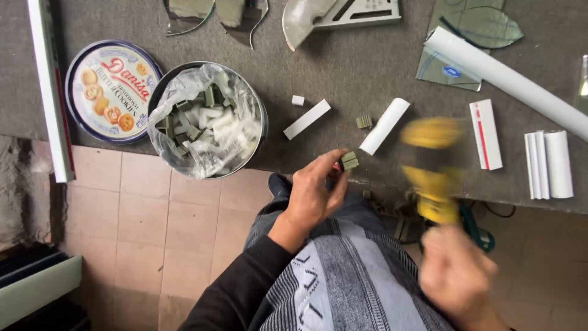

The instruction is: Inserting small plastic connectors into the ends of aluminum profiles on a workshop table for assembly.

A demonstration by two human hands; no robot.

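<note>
Pinching: left hand (313,195) clamped fingertips on a green block (350,160) at the mat's near edge.
Right hand (456,273): blurred, fingers unclear, near a yellow tool (432,168).
Supply: tin (208,119) far left.

Right hand (456,273) and yellow tool (432,168) — both motion-blurred.

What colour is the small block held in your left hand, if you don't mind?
The small block in the left hand is olive green, seen in the head view.

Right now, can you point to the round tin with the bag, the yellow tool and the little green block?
round tin (160,87), head view, left rim
yellow tool (433,178), head view, blurred body
green block (350,160), head view, top face
</note>
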